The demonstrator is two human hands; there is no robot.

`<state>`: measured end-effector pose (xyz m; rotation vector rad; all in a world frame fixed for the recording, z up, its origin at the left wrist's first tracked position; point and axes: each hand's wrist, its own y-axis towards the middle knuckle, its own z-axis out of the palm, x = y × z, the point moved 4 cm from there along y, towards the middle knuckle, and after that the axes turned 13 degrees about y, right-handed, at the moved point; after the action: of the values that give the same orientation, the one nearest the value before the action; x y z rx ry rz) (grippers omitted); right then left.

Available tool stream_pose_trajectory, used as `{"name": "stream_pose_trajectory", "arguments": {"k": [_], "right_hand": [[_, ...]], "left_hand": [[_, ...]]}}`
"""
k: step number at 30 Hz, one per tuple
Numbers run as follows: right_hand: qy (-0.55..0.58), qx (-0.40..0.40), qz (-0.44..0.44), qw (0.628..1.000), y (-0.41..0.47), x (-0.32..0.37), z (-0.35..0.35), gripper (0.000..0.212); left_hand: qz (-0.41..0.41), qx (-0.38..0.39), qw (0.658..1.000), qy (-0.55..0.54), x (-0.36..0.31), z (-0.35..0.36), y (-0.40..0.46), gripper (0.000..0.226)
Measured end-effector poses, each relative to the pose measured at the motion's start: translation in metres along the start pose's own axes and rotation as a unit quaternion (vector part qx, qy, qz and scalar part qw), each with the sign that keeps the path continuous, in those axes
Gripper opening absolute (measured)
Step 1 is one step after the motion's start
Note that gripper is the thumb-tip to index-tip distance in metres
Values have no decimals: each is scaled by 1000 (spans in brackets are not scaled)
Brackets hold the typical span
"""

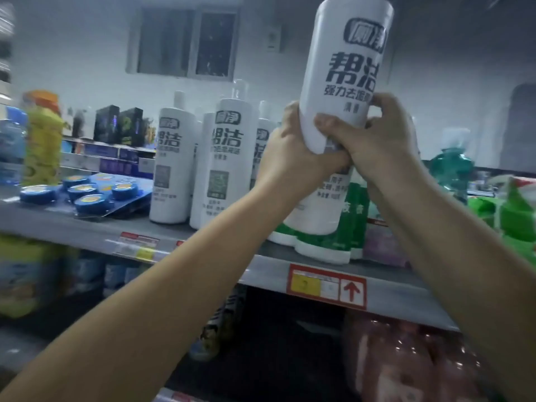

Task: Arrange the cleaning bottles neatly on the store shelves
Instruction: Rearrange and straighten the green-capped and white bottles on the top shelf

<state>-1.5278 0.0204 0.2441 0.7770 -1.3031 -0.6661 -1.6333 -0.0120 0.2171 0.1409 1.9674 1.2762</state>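
I hold a tall white cleaning bottle [346, 62] with black lettering, raised high above the grey shelf [261, 268]. My left hand [287, 149] and my right hand [385, 140] both grip its lower end. More white bottles of the same kind [229, 158] stand in a group on the shelf to the left of my hands. Another white bottle [319, 210] stands right behind my hands, partly hidden. White-and-green bottles [345, 227] stand below and to the right of it.
Blue round tins [87, 192] lie at the shelf's left, beside a yellow bottle [43, 137] with an orange cap. Green spray bottles [516, 216] crowd the right. A red price tag [327, 285] marks the shelf edge. Pink bottles [406, 358] fill the shelf below.
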Motion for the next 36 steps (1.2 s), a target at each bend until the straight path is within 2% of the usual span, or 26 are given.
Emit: {"name": "stream_pose_trajectory", "arguments": {"k": [13,16,20,24,27,32,36], "right_hand": [[78,93,41,992,-25,-20,177,61],[80,93,44,991,-24,-28,205,61],[57,94,27,994,-22,-44,230,52],[-4,70,8,997,-22,-55,245,53],[-51,58,-3,997,-23,-63,251,60],[-129,48,-41,990,-29,-69,247,89],[-137,68,-54,987,-36,-72,249,93]], "left_hand": [[-50,-53,990,123,109,-133,20,55],[-56,-51,989,125,130,-147,31,57],[-65,-36,990,120,158,-152,41,63],[-69,-24,991,115,177,-148,47,52],[-79,-19,992,101,187,-142,49,38],[-89,5,991,101,204,-134,53,43],[-88,20,991,98,212,-129,51,41]]}}
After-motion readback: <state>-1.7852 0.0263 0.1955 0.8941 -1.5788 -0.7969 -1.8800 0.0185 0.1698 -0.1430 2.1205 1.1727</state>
